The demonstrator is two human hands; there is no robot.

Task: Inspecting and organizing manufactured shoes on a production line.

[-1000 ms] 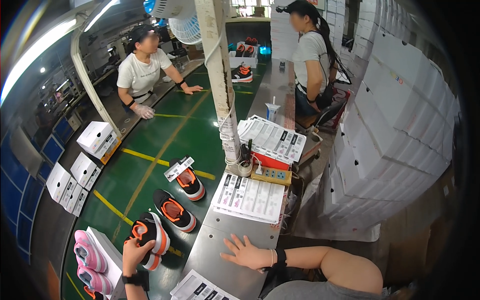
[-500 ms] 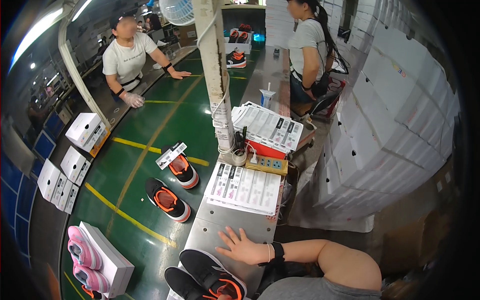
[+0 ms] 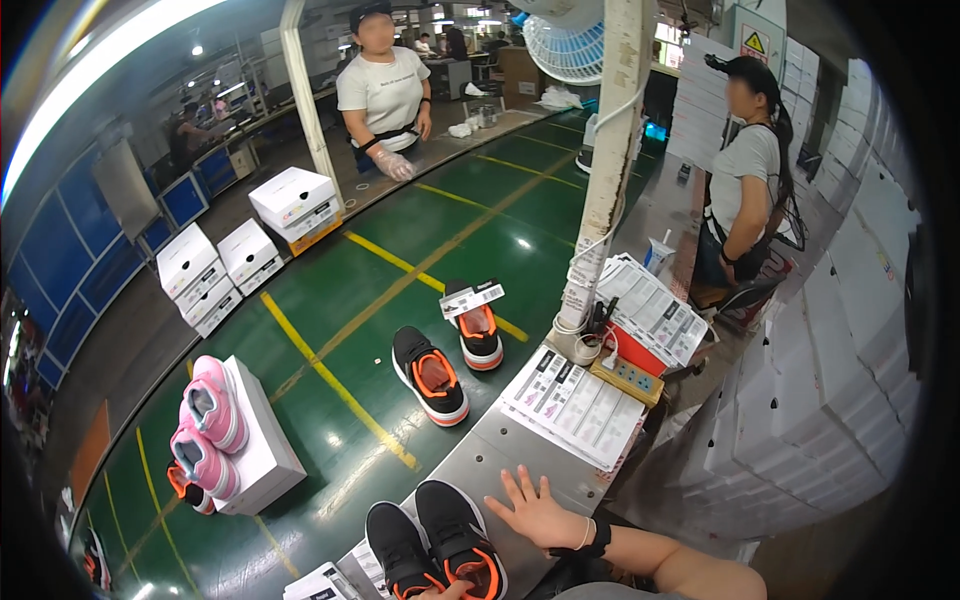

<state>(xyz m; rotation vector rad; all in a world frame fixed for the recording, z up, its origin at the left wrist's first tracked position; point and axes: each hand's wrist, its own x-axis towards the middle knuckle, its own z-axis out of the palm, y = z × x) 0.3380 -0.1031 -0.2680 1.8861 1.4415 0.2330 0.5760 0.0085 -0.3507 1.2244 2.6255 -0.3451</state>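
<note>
My left hand [image 3: 452, 591] shows only in part at the lower edge, its fingers closed at the opening of a black sneaker [image 3: 458, 528] with orange lining. A matching black sneaker [image 3: 398, 545] lies against it on the left, toes pointing away from me. My right hand [image 3: 540, 514] rests flat on the metal ledge [image 3: 490, 440], fingers spread and holding nothing. Beyond it, on the green belt, stand a black and orange sneaker [image 3: 428, 375] and another sneaker [image 3: 482, 338] with a white label strip [image 3: 473, 299] across it.
Pink sneakers [image 3: 208, 430] lie against a white shoebox [image 3: 262, 450] on the left. Stacked shoeboxes [image 3: 290, 205] line the belt's far side. A post [image 3: 605, 170], label sheets [image 3: 573, 405] and a power strip [image 3: 627, 380] stand ahead. One person [image 3: 385, 95] is across; another [image 3: 745, 170] at right.
My view has swung left and up, shifting the scene rightward. The person across has lifted one hand off the belt and stands straighter. My hands keep their places by the sneakers and ledge.
</note>
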